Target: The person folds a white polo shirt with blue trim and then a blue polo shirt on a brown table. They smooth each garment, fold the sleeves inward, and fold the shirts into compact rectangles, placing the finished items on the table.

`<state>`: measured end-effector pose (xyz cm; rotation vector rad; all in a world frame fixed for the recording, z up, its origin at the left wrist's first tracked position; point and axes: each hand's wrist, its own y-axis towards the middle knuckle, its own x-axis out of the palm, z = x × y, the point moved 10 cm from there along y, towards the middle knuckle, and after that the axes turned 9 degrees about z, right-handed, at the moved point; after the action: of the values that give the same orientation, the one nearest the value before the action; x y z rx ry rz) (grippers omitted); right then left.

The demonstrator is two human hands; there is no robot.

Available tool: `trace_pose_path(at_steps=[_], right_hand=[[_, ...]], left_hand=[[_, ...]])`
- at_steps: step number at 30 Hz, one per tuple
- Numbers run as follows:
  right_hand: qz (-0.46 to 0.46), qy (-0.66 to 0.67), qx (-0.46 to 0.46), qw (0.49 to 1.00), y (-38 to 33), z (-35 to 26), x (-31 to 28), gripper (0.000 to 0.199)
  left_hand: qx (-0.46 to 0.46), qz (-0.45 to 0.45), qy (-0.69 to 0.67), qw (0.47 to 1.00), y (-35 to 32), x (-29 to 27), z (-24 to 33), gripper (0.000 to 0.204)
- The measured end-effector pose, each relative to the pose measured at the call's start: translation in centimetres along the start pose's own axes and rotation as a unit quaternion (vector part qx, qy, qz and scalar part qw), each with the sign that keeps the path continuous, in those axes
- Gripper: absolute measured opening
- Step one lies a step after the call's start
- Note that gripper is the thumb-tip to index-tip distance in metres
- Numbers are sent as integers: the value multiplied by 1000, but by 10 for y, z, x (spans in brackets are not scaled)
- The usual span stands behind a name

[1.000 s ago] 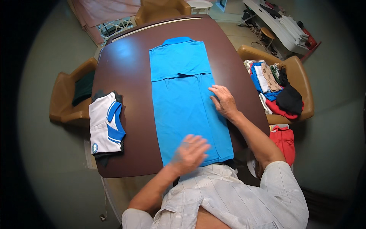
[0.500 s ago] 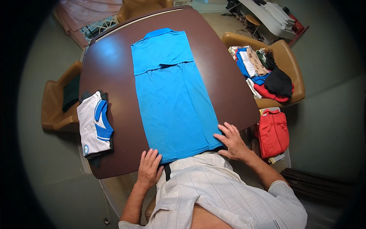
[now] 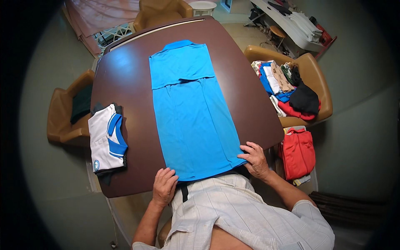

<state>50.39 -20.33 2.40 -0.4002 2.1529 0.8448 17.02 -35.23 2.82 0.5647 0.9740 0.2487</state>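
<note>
A bright blue collared shirt (image 3: 193, 125) lies lengthwise on the brown table (image 3: 129, 146). Its collar is at the far end, and its sides are folded inward into a long narrow panel. The hem reaches the table's near edge, against my body. My left hand (image 3: 164, 185) grips the hem's left corner, fingers on top and thumb hidden. At the right corner, my right hand (image 3: 255, 160) has its fingers bent over the hem, holding the cloth. Across the shirt's upper part runs a sleeve-edge line with a small dark gap.
A folded white shirt with a blue collar (image 3: 102, 139) rests on dark clothes at the table's left edge. On the right, a tan chair (image 3: 321, 79) holds piled clothes, with a folded red garment (image 3: 298, 152) nearer me. Other tan chairs stand left (image 3: 62, 112) and far (image 3: 160, 12).
The view has shifted slightly, so the table sits lower in it. Both hands stay at the hem's corners, their fingers now more curled on the cloth. The shirt remains laid out.
</note>
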Motion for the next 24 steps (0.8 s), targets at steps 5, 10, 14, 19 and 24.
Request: trace_pose_path(at_steps=[5,10,14,19,24], right_hand=[[-23,98,55,993,39,5,-10,30],[-95,172,166,966,96,23,-12,17],[-99,243,232,937,140,50,0,18],[-124,274,282,911,195,90,28,19],[-133,336,388,848,207,125,74,26]], left_hand=[[-74,39,-80,993,29,-16,-18,16],[-181,1,-132,975,76,-27,-50,12],[-206,-14,-165,965,118,-21,-86,11],[-328,-83,-254,906,152,11,-155,17],[-537,-67,-324,776,138,59,-221,34]])
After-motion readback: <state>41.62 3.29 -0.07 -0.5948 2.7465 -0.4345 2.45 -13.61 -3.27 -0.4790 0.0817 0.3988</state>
